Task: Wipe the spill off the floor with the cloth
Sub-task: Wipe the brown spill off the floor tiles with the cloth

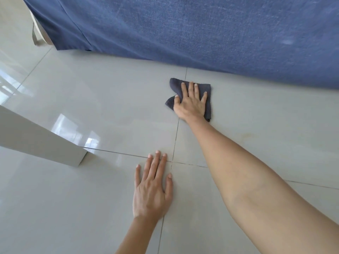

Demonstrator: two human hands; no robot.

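I noted right hand (190, 103) spread flat, pressing dark cloth (207, 88) onto tiled floor (91, 107) near blue fabric (201, 30), left hand (152, 187) released, palm flat on floor

The right hand (190, 102) reaches far forward on a straight, bare arm, palm down, fingers spread flat. The left hand (153, 186) lies nearer the body, palm down, fingers together and extended, thumb angled outward.

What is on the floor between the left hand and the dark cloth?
Nothing. In the head view, only bare grey tile with a grout line lies between the left hand and the cloth, which the right hand presses flat.
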